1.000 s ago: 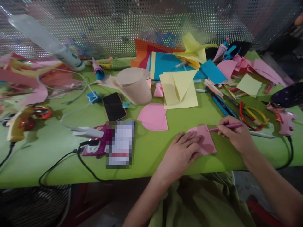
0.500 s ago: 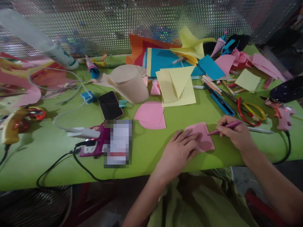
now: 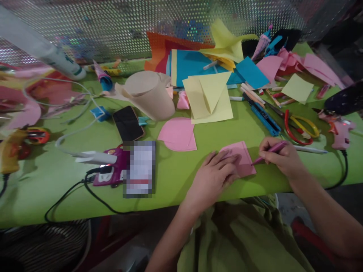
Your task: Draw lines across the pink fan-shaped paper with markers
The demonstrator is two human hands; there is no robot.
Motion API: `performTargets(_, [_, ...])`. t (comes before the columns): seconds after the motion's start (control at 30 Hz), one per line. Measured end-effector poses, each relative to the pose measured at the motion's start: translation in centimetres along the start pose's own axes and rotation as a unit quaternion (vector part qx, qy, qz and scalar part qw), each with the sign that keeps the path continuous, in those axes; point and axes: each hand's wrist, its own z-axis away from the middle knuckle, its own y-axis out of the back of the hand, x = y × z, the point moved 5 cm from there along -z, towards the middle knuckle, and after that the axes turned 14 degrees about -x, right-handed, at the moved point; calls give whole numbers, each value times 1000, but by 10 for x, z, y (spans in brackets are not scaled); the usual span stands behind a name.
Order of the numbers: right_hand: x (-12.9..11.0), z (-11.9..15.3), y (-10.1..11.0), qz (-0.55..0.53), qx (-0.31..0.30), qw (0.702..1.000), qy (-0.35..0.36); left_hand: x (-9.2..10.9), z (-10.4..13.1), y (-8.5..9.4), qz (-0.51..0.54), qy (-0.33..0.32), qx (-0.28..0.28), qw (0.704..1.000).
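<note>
A pink square piece of paper or felt [image 3: 244,158] lies on the green table in front of me, with a line along its right side. My left hand [image 3: 217,172] rests flat on its left part, fingers stretched out and hiding that corner. Pinched in my right hand [image 3: 279,156] is a pink-purple pen [image 3: 269,152], its tip at the square's right edge. Left of the square lie pink cut pieces with rounded edges [image 3: 178,133]. A white pen or stick [image 3: 310,150] lies just beyond my right hand.
Behind are pale yellow sheets [image 3: 211,100], a roll of beige paper [image 3: 150,96], a blue cutter [image 3: 265,119] and red-yellow scissors [image 3: 300,126]. A pink glue gun [image 3: 342,132] stands right. Leftward are a purple power strip [image 3: 115,166], a dark phone [image 3: 128,124] and a yellow glue gun [image 3: 11,149].
The pen tip has moved a little down along the square's right edge, and the line there looks longer. My left hand stays on the square. The whole view has shifted slightly.
</note>
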Motion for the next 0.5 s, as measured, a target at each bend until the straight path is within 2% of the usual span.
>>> performTargets(0.5, [-13, 1, -8, -29, -58, 998, -1, 2, -1, 2, 1, 6, -13, 1000])
